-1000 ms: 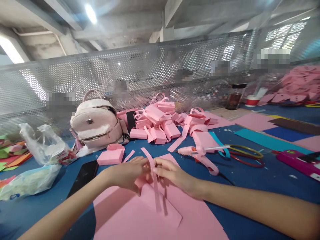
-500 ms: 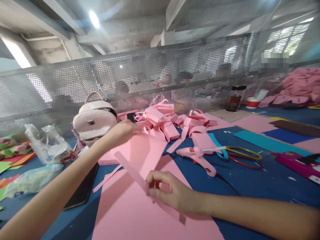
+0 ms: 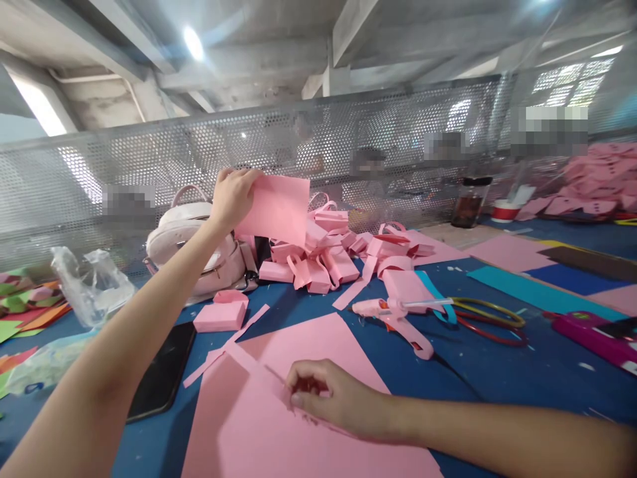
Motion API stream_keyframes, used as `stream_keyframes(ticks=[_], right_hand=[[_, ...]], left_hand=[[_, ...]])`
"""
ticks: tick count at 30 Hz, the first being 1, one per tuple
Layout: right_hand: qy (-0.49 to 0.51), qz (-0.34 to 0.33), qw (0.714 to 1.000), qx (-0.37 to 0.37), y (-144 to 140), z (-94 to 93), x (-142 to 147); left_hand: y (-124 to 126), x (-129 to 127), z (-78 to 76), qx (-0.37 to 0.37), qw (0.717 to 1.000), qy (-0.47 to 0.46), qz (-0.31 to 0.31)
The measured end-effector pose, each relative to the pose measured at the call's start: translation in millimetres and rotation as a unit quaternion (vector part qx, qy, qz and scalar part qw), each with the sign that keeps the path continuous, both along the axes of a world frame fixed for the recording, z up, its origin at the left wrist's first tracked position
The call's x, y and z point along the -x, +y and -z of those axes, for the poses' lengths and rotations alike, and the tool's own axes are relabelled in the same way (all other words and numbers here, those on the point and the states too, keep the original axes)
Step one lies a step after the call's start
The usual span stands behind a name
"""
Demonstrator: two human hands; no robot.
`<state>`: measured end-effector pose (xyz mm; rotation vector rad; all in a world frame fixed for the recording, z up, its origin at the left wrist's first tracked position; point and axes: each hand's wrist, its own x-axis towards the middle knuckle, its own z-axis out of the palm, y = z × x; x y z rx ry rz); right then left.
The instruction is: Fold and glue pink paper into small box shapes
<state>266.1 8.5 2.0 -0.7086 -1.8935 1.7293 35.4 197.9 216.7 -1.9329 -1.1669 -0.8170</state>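
Your left hand holds a pink card piece up in the air, the grip closed on its left edge with thumb and fingers, so the piece hangs out to the right of the grip, above the far part of the worktop. Just below and behind this grip stands a pale pink backpack, and to the right of it lies a heap of folded pink paper pieces. Your right hand rests low and near you on a large pink sheet; its grip is pinched together on a narrow pink strip that runs from the fingers to the left. Left of this grip lies a black phone, and beyond it a small pink box. To the right and farther away is a pink glue gun, with coloured rings beside it.
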Motion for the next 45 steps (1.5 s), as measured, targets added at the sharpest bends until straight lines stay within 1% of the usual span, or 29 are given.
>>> stream_keyframes(ticks=[3, 7, 10, 13, 17, 20, 22, 25, 26, 28, 30, 31, 32, 33, 34, 35, 36, 37, 41, 45], right_hand=[[0.001, -0.003, 1.000, 0.009, -0.1, 1.1, -0.5], [0.033, -0.030, 0.997, 0.064, -1.7, 0.9, -1.8], [0.038, -0.044, 0.996, 0.066, -1.6, 1.2, -2.2], [0.031, -0.036, 0.997, 0.062, -0.3, 1.3, -2.3], [0.013, -0.036, 0.998, 0.039, 0.9, 1.2, -2.9], [0.008, -0.036, 0.999, 0.033, 0.8, 2.5, -2.8], [0.001, -0.030, 0.999, 0.036, 0.9, 3.9, -2.5], [-0.012, -0.019, 0.999, 0.042, 1.4, 5.3, -2.0], [-0.016, -0.014, 0.999, 0.040, 1.6, 5.3, -1.8], [-0.021, -0.003, 0.999, 0.030, 1.9, 4.0, -1.3], [-0.021, 0.008, 1.000, 0.020, 2.0, 1.1, -0.5], [-0.019, 0.013, 1.000, 0.016, 2.1, -0.9, 0.0], [-0.017, 0.017, 1.000, 0.014, 2.2, -3.4, 0.6], [-0.018, 0.018, 1.000, 0.010, 2.5, -6.0, 1.3], [-0.019, 0.020, 1.000, 0.007, 2.9, -8.8, 1.9], [-0.022, 0.021, 1.000, 0.004, 3.6, -11.5, 2.5], [-0.025, 0.024, 0.999, 0.002, 4.5, -13.9, 2.9], [-0.026, 0.028, 0.999, 0.001, 5.7, -15.9, 3.1], [-0.017, 0.048, 0.999, 0.005, 11.9, -18.7, 1.0], [-0.005, 0.063, 0.998, 0.006, 14.1, -19.4, -2.8]], left_hand=[[23.6, -4.8, 0.1, 0.007, 1.000, 0.021, -0.021], [50.2, -13.0, 8.7, 0.031, 0.997, 0.058, -0.038], [58.9, -20.8, 20.9, 0.042, 0.995, 0.083, -0.031], [56.8, -27.9, 34.1, 0.044, 0.994, 0.095, -0.007], [39.5, -29.3, 47.7, 0.061, 0.993, 0.092, 0.041], [13.7, -23.2, 58.5, 0.092, 0.991, 0.064, 0.066], [-12.7, -19.3, 69.4, 0.122, 0.989, 0.037, 0.079], [-68.1, -18.8, 92.5, 0.195, 0.974, 0.004, 0.115], [-89.8, -20.0, 101.2, 0.228, 0.965, -0.007, 0.130], [-133.7, -23.0, 119.1, 0.308, 0.937, -0.027, 0.164], [-172.4, -24.6, 136.3, 0.389, 0.900, -0.038, 0.191], [-187.8, -24.2, 144.4, 0.441, 0.873, -0.053, 0.201], [-199.8, -22.7, 152.0, 0.542, 0.805, -0.127, 0.205], [-208.5, -20.2, 159.0, 0.611, 0.740, -0.204, 0.194], [-214.1, -16.7, 165.2, 0.649, 0.689, -0.267, 0.181], [-216.9, -12.4, 170.5, 0.665, 0.666, -0.291, 0.172], [-217.5, -7.4, 174.6, 0.672, 0.651, -0.311, 0.166], [-216.8, -2.0, 177.6, 0.672, 0.644, -0.326, 0.164], [-210.5, 17.7, 180.3, 0.655, 0.638, -0.365, 0.177], [-209.9, 24.6, 177.2, 0.638, 0.637, -0.387, 0.191]])
